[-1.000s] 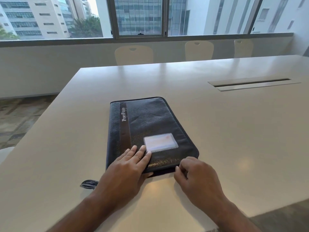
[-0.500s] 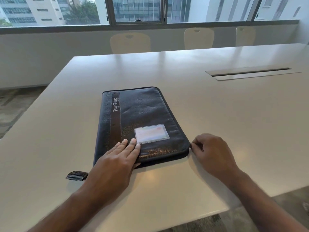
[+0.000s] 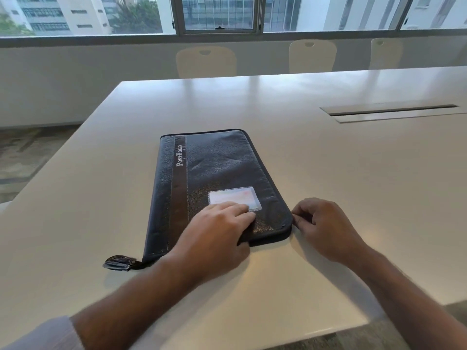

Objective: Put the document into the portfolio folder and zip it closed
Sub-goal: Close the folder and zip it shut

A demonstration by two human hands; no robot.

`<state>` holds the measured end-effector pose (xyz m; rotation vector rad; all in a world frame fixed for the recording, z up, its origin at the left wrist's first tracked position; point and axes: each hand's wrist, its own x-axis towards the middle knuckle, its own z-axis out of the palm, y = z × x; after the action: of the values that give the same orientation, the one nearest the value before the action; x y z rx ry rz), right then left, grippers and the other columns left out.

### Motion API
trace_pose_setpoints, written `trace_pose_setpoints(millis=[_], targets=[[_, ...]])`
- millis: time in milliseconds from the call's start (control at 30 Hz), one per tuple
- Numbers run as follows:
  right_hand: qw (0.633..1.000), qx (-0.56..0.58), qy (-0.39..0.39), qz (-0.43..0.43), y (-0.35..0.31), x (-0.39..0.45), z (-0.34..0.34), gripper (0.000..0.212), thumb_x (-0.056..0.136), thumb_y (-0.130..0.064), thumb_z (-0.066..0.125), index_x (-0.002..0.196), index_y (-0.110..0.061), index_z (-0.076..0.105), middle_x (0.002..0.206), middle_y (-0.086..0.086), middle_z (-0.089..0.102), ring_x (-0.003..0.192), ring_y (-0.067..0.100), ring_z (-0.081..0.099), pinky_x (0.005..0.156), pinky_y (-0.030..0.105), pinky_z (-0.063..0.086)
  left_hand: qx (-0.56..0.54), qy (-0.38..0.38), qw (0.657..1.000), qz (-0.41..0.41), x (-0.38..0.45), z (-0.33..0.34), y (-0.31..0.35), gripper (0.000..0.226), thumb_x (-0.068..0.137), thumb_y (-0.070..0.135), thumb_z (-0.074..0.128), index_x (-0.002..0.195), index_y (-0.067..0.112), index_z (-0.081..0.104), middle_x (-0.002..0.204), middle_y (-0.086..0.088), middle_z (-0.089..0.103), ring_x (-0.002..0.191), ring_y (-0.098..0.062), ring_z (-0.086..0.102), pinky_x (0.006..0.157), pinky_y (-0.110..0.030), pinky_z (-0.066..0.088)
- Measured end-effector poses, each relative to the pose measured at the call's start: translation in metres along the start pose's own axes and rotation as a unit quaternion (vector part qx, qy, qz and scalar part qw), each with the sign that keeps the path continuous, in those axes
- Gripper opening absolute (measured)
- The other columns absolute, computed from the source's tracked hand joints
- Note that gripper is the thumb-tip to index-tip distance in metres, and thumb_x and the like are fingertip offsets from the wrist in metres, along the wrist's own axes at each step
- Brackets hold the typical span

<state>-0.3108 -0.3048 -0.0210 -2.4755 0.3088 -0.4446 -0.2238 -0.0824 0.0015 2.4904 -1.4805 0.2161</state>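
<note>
A dark blue portfolio folder lies closed and flat on the white table, its "PortFolio" strip running along the left side and a clear card window near the front. My left hand presses flat on the folder's near edge, fingers together and reaching onto the card window. My right hand sits at the folder's near right corner, its fingertips pinched at the zipper edge; the zip pull itself is hidden by the fingers. No document is visible.
A small dark strap tab pokes out at the folder's near left corner. A cable slot is set into the table at the right. Three pale chairs stand along the far side under the windows. The table's near edge runs close below my arms.
My right hand has travelled from the folder's front edge around to its near right corner. My left hand slid slightly rightward onto the card window. The view tilted down.
</note>
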Motion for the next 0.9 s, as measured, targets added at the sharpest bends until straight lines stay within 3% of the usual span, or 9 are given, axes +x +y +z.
trace_pose_setpoints(millis=[167,300,600,800,900], targets=[[0.999,0.032,-0.003,-0.020,0.005,0.001,0.000,0.017,0.083,-0.010,0.069,0.071,-0.022,0.069,0.063,-0.011,0.062,0.059,0.008,0.054,0.053,0.016,0.039,0.006,-0.041,0.999,0.015,0.031,0.009,0.016,0.027,0.084,0.031,0.051,0.092,0.015,0.071,0.104,0.004,0.067,0.097,-0.023,0.064,0.082,-0.038,0.052],[0.999,-0.024,0.019,-0.027,0.010,0.013,0.000,0.013,0.081,-0.015,0.070,0.071,-0.021,0.070,0.064,-0.014,0.062,0.064,0.005,0.056,0.056,0.017,0.037,0.049,-0.065,0.996,0.043,0.031,0.014,0.020,0.031,0.091,0.028,0.045,0.093,0.013,0.072,0.109,0.003,0.069,0.095,-0.023,0.066,0.081,-0.039,0.054],[0.996,-0.077,0.007,-0.038,0.007,0.045,-0.001,0.010,0.082,-0.019,0.070,0.072,-0.018,0.071,0.069,-0.011,0.062,0.064,0.006,0.054,0.059,0.025,0.040,0.027,-0.023,0.998,0.050,0.037,0.020,0.014,0.039,0.096,0.031,0.037,0.098,0.014,0.071,0.115,0.004,0.068,0.103,-0.020,0.065,0.086,-0.037,0.052],[0.999,-0.029,0.011,-0.033,0.013,0.033,0.002,0.015,0.082,-0.016,0.071,0.068,-0.021,0.069,0.064,-0.012,0.063,0.063,0.005,0.057,0.057,0.020,0.040,-0.024,0.038,0.997,0.057,0.034,0.022,0.011,0.026,0.084,0.026,0.054,0.074,0.012,0.074,0.093,0.002,0.076,0.084,-0.020,0.072,0.064,-0.036,0.059],[0.999,-0.011,0.003,-0.031,0.017,0.028,0.002,0.015,0.082,-0.017,0.072,0.069,-0.022,0.070,0.063,-0.012,0.063,0.064,0.005,0.058,0.055,0.018,0.040,-0.039,0.034,0.998,0.042,0.033,0.022,0.011,0.024,0.079,0.027,0.056,0.072,0.012,0.074,0.090,0.003,0.075,0.083,-0.019,0.073,0.063,-0.036,0.059]])
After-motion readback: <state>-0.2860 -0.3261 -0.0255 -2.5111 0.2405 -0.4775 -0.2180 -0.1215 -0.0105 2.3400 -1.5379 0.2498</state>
